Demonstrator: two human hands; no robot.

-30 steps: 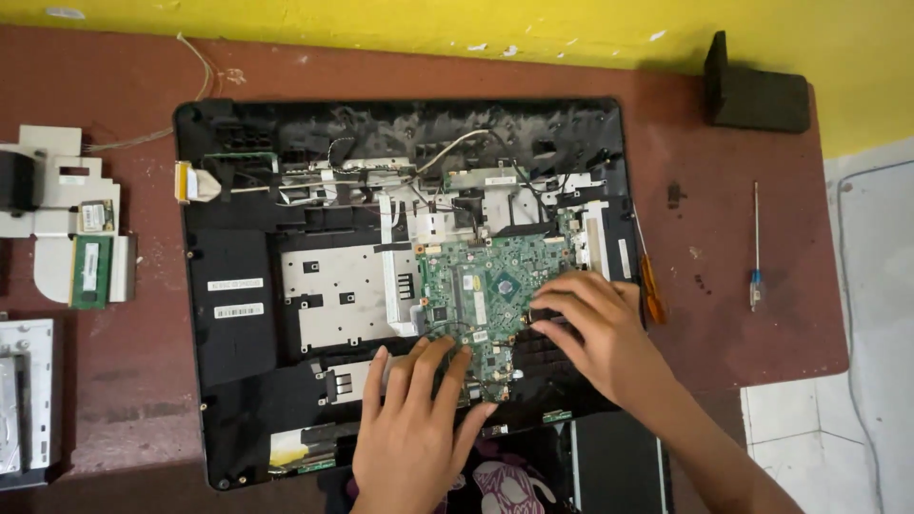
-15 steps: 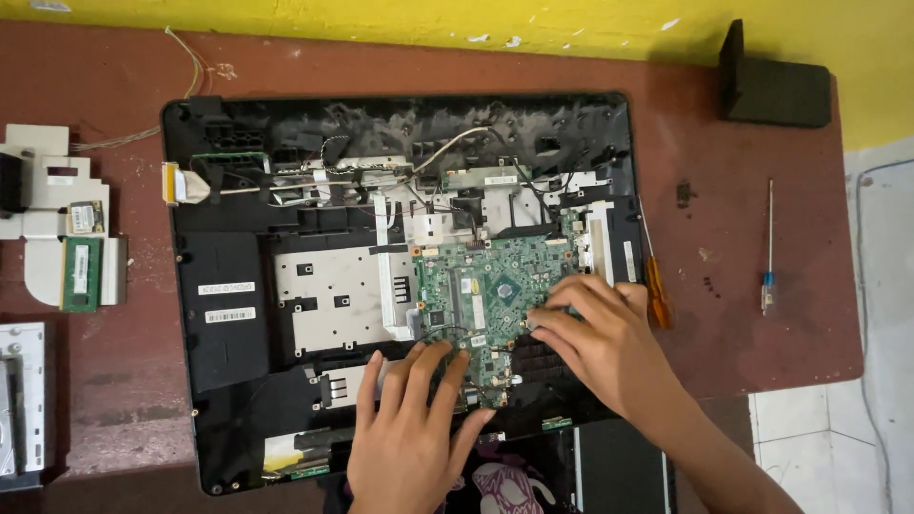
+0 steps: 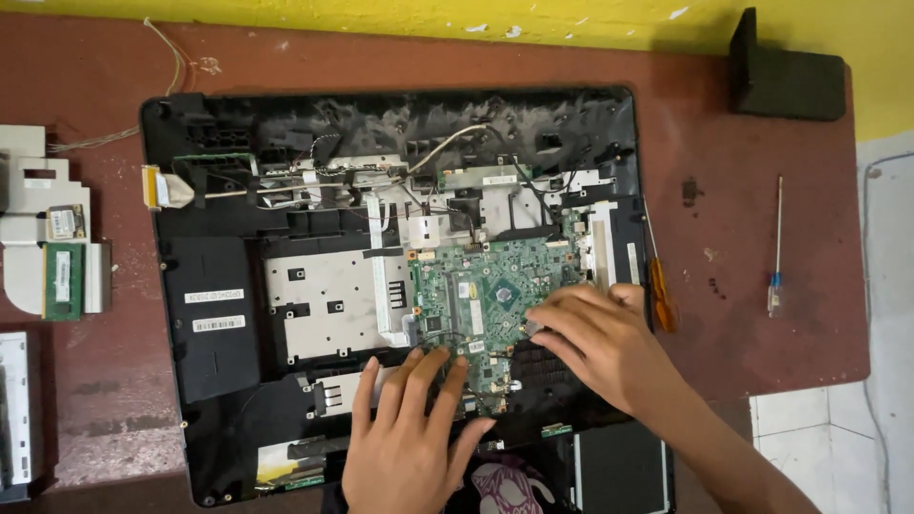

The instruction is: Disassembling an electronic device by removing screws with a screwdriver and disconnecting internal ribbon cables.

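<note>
Head view: the green circuit board (image 3: 495, 305) lies in the middle of the opened black laptop case (image 3: 219, 362), long axis near to far. The left hand (image 3: 409, 438) rests flat on its near edge, fingers (image 3: 433, 381) spread, gripping nothing. The right hand (image 3: 600, 343) presses its right edge, fingers loosely curled; an orange-handled screwdriver (image 3: 661, 300) lies just right.

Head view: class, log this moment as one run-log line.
left hand: flat on circuit board | right hand: fingertips on board | laptop shell: open | screwdriver: beside shell
</note>
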